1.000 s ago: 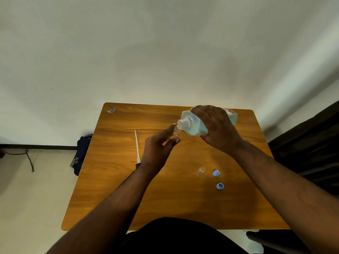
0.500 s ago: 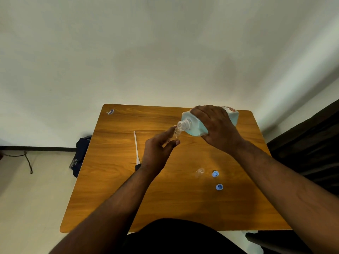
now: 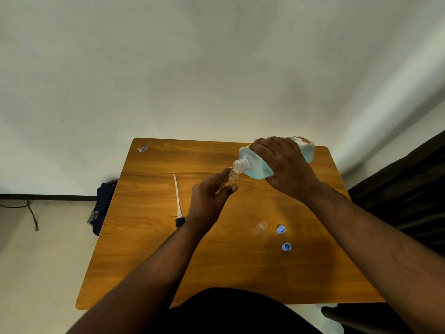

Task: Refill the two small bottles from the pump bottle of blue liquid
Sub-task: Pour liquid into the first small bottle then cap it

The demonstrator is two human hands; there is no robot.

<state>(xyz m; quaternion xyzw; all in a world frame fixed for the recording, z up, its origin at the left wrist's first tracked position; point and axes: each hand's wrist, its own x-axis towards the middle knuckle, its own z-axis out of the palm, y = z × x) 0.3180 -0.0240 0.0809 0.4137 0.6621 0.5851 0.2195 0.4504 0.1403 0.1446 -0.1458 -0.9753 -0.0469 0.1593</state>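
Note:
My right hand (image 3: 281, 162) grips the big bottle of blue liquid (image 3: 257, 165), tipped on its side with its open neck pointing left and down. My left hand (image 3: 209, 198) holds a small clear bottle (image 3: 232, 175) upright just under that neck, its mouth touching the rim. A second small clear bottle (image 3: 261, 227) stands open on the wooden table (image 3: 149, 237). Two blue caps (image 3: 280, 229) (image 3: 286, 247) lie to its right. The pump head with its long white tube (image 3: 177, 201) lies on the table left of my left hand.
A small sticker (image 3: 143, 148) sits at the table's far left corner. A dark bag (image 3: 103, 203) leans on the floor by the table's left edge. A cable (image 3: 31, 213) hangs at the wall. Dark furniture (image 3: 409, 189) stands at the right.
Both hands hold nearly the same pose. The big bottle's neck has dipped slightly lower toward the small bottle's mouth.

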